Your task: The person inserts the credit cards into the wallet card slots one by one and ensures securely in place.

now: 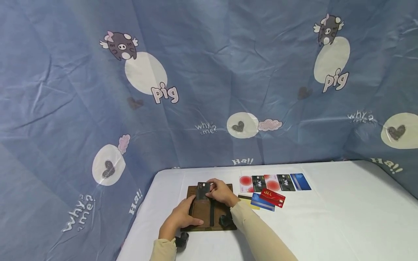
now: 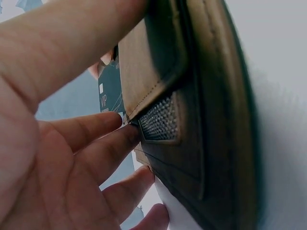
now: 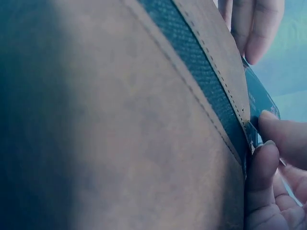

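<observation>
An open brown leather wallet [image 1: 200, 214] with a dark elastic band [image 1: 212, 214] lies flat on the white table. My right hand [image 1: 223, 192] pinches a dark VIP card [image 1: 203, 192] between thumb and fingers at the wallet's far edge. The card's lower end sits at the mouth of the wallet's left pocket, as the right wrist view shows the card [image 3: 259, 93] against the stitched edge. My left hand [image 1: 180, 214] holds the wallet's left side, thumb on the near part and fingertips by the pocket's mouth. In the left wrist view, a mesh patch [image 2: 160, 120] shows beside the pocket flap.
Right of the wallet lies a row of cards: red-dotted ones, black VIP cards [image 1: 285, 182] and a blue card [image 1: 300, 181]. Nearer, a red VIP card [image 1: 272, 197] overlaps another blue card [image 1: 261, 203], beside a yellow card [image 1: 251, 203]. A blue printed curtain [image 1: 202, 90] hangs behind.
</observation>
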Motion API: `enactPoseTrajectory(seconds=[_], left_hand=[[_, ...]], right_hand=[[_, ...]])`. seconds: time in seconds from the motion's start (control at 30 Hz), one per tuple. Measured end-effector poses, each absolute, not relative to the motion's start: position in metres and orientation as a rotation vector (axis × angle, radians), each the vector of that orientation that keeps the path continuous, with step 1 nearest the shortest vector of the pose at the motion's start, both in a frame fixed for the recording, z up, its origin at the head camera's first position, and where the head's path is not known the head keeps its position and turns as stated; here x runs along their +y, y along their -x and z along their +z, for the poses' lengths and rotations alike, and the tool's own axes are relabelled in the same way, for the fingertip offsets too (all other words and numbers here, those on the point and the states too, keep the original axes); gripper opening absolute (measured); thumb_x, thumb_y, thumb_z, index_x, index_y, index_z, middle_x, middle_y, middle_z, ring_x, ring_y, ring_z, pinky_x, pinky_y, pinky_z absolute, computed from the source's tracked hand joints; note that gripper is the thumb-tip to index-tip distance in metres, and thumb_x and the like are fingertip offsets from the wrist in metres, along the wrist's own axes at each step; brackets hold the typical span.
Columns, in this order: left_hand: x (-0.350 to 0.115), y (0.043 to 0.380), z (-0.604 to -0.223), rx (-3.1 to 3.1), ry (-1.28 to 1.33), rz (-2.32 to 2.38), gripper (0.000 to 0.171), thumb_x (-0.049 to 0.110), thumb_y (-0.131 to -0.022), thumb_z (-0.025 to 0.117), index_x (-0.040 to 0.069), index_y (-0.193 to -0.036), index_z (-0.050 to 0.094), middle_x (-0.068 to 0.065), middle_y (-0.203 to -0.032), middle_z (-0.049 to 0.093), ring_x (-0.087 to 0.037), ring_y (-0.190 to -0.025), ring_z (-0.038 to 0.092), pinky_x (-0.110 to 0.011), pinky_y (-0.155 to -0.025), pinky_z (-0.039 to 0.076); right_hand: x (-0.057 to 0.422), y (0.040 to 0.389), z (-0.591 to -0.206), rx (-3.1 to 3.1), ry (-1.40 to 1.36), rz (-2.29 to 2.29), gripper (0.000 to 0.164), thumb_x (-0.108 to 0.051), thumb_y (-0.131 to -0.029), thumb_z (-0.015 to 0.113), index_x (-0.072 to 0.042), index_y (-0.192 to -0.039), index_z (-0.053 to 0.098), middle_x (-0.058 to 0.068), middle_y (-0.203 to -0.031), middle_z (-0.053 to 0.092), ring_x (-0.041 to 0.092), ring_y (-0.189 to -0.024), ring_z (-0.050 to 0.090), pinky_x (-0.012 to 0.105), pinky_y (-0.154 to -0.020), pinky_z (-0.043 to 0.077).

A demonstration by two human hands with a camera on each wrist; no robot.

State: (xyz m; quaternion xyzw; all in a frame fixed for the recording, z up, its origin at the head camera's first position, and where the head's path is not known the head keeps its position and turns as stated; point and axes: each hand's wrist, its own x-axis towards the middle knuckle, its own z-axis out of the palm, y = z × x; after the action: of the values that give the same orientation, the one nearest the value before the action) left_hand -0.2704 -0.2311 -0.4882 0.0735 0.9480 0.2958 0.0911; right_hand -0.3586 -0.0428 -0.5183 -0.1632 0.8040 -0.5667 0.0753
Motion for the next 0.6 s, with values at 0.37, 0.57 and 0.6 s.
enactPoseTrajectory(seconds=[0.37, 0.57, 0.6], left_hand=[[-0.2305, 0.2676, -0.4911, 2.802, -0.205, 0.901, 0.1, 0.028, -0.066, 0.093, 0.002, -0.147, 0.04, -0.029, -0.146, 0.044, -0.05, -0.132, 0.044, -0.067, -0.104, 0.039], [-0.2308, 0.2696, -0.4911, 2.815, -0.227, 0.886, 0.1, 0.03, -0.067, 0.092, 0.001, -0.147, 0.04, -0.029, -0.146, 0.044, -0.049, -0.134, 0.043, -0.066, -0.105, 0.038], [-0.2312, 0.27, -0.4908, 2.819, -0.228, 0.881, 0.1, 0.03, -0.067, 0.092, 0.001, -0.147, 0.04, -0.028, -0.146, 0.044, -0.049, -0.134, 0.043, -0.066, -0.105, 0.037]], right_hand=[[-0.0411, 0.3559, -0.5236, 2.422, 0.524, -1.713, 0.049, 0.007, -0.08, 0.07, 0.005, -0.127, 0.056, 0.003, -0.079, 0.056, 0.009, -0.064, 0.049, 0.021, -0.058, 0.042], [-0.0412, 0.358, -0.5233, 2.438, 0.559, -1.717, 0.053, 0.006, -0.081, 0.071, 0.007, -0.131, 0.053, 0.004, -0.077, 0.056, 0.008, -0.063, 0.048, 0.021, -0.058, 0.041], [-0.0416, 0.3584, -0.5234, 2.44, 0.57, -1.718, 0.053, 0.006, -0.081, 0.071, 0.007, -0.131, 0.054, 0.003, -0.076, 0.056, 0.008, -0.063, 0.048, 0.021, -0.058, 0.041]])
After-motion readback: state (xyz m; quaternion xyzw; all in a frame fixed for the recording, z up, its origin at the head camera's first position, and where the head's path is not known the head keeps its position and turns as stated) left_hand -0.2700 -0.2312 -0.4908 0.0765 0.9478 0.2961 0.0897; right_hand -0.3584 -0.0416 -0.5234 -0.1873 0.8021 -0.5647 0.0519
